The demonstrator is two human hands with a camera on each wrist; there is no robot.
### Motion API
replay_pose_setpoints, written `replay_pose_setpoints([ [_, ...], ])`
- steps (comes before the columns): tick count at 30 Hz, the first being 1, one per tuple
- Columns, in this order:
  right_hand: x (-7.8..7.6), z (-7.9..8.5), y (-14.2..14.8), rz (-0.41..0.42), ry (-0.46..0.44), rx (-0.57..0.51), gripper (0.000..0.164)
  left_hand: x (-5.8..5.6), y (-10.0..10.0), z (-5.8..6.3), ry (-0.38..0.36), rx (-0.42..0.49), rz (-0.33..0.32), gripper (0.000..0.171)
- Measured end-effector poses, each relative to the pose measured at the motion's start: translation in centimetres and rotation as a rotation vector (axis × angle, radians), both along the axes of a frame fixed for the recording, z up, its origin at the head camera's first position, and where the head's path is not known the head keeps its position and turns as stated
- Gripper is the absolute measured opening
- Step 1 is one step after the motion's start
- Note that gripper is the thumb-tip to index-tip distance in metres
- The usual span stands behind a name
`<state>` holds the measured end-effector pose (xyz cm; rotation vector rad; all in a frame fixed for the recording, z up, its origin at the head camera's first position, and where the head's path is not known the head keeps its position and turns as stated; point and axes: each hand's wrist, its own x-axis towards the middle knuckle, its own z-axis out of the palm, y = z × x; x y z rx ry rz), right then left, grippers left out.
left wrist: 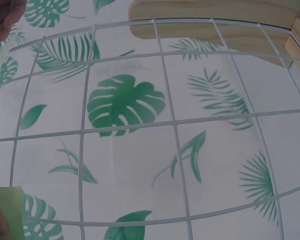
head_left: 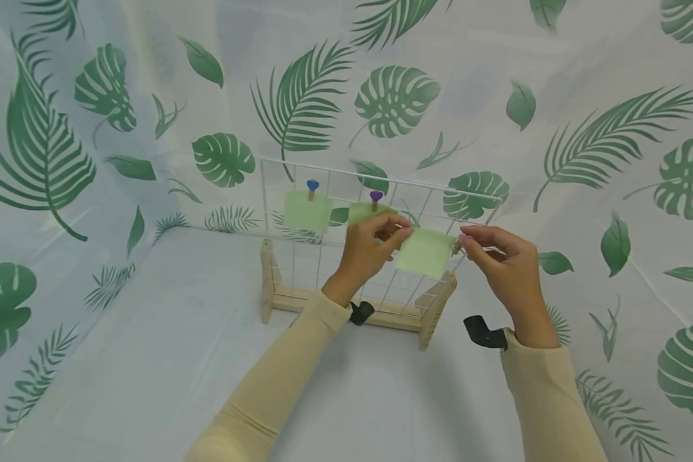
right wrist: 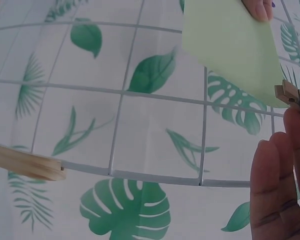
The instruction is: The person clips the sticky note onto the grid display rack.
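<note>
A pale green paper note [head_left: 424,252] is held up in front of the right part of a white wire grid rack. My left hand [head_left: 369,247] pinches its upper left corner between thumb and fingers. At the note's right edge, my right hand [head_left: 511,266] pinches a small wooden clothespin [right wrist: 291,95]; in the right wrist view its tip overlaps the note's corner. Two more green notes hang on the grid: one [head_left: 306,213] under a blue-topped clothespin [head_left: 313,185], the other [head_left: 358,212] under a purple-topped clothespin [head_left: 376,197], partly hidden by my left hand.
The grid stands on a wooden base [head_left: 393,323] with wooden side feet [head_left: 267,279]. It sits on a white surface [head_left: 150,346]. Behind and at both sides hangs a white sheet [head_left: 473,38] printed with green leaves. A black bent piece [head_left: 485,333] sticks out at each cuff.
</note>
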<state>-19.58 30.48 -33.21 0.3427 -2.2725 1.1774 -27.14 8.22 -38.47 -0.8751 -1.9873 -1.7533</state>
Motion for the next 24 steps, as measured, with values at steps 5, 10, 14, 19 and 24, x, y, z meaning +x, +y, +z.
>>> replay_pose_setpoints([
  [5, -0.07, 0.19, 0.03, -0.003, 0.019, 0.006, 0.020, -0.09, 0.10, 0.08, 0.000, 0.002, 0.000, 0.013],
  [10, -0.24, 0.37, 0.06, 0.000, 0.031, 0.008, 0.020, -0.03, 0.05, 0.16, 0.001, 0.007, 0.000, 0.012],
  [14, -0.29, 0.53, 0.10, -0.004, 0.032, 0.015, 0.020, 0.03, 0.09, 0.18, -0.001, 0.016, 0.010, 0.011],
  [19, -0.25, 0.73, 0.13, -0.006, 0.030, 0.013, 0.021, 0.00, 0.26, 0.27, -0.005, 0.033, 0.018, 0.011],
  [24, -0.29, 0.93, 0.09, -0.003, 0.028, 0.020, 0.020, -0.10, 0.45, 0.41, 0.010, 0.032, 0.036, 0.011],
])
